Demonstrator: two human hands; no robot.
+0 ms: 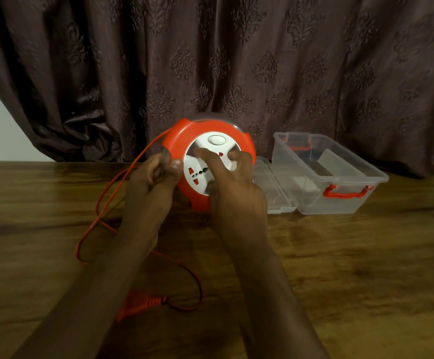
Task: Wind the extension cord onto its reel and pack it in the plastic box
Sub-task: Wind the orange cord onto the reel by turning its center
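Clear plastic box (340, 193) lidless beside orange reel (185, 141)

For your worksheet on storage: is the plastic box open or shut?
Open. The box has no cover on top; its lid lies flat beside it on the table.

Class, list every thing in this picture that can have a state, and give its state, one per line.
reel: tilted up, held in both hands
cord: partly unwound, looping loose on the table
plug: lying loose on the table
plastic box: open, beside the reel
lid: off, lying beside the box
left hand: grips the reel's rim
right hand: fingers curled on the white hub
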